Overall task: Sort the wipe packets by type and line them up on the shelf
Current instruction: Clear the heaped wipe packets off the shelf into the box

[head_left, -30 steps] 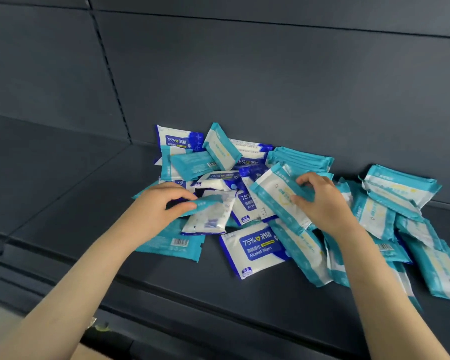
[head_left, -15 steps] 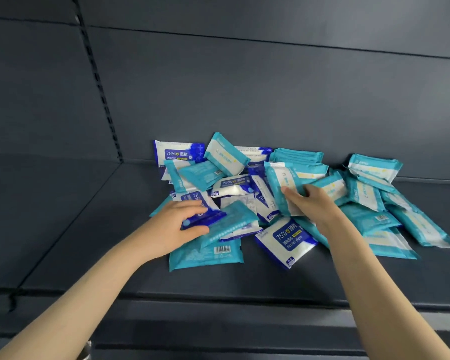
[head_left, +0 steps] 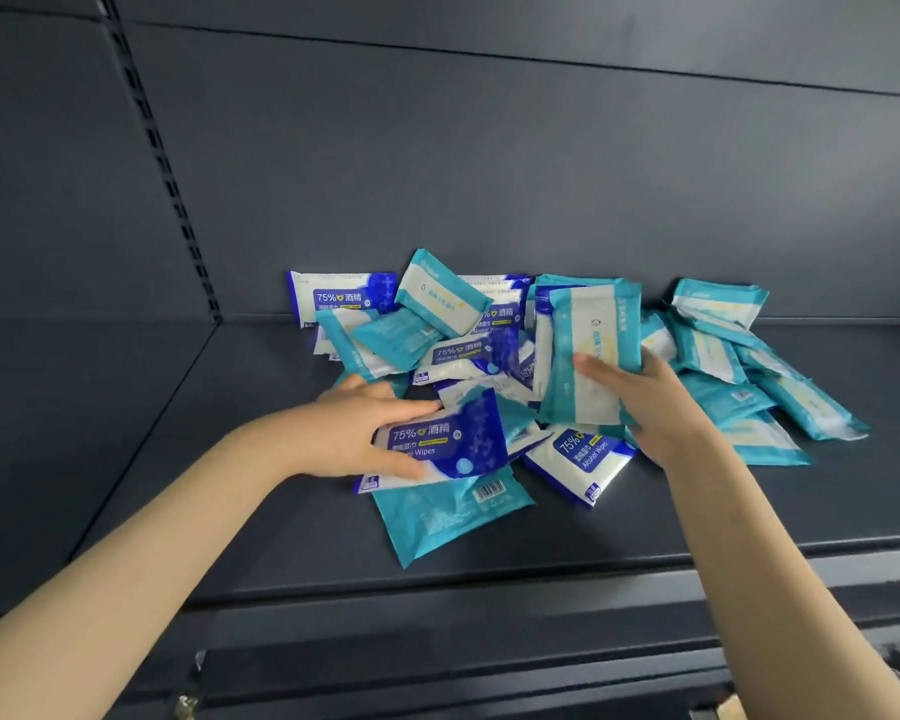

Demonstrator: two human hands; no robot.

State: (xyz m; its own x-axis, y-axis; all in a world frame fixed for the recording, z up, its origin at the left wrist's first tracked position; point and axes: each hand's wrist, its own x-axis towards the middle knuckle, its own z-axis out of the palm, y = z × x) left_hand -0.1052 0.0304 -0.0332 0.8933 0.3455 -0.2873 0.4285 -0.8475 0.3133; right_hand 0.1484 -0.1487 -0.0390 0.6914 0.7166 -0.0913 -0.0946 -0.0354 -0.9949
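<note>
Head view: holds blue packet (head_left: pixel 453 444) in left hand (head_left: pixel 354 433), teal packet (head_left: pixel 588 345) in right hand (head_left: pixel 655 407); likely light, soft, slick; pinch flat faces.

- A blue-and-white alcohol wipe packet (head_left: pixel 440 444), marked "75%", lies label up at the front of the heap, its left end held between the thumb and fingers of the left hand (head_left: pixel 349 433).
- A teal-and-white packet (head_left: pixel 593 350) stands upright above the heap, gripped by the right hand (head_left: pixel 655 402).
- A teal packet (head_left: pixel 448 517) lies flat, barcode side up, nearest the front edge and partly under the blue-and-white one.
- A second blue packet (head_left: pixel 580 462) lies label up just to its right.
- Mixed blue and teal packs are heaped at the back of the dark grey shelf (head_left: pixel 281 511), with overlapping teal packs (head_left: pixel 739 376) spreading right.
</note>
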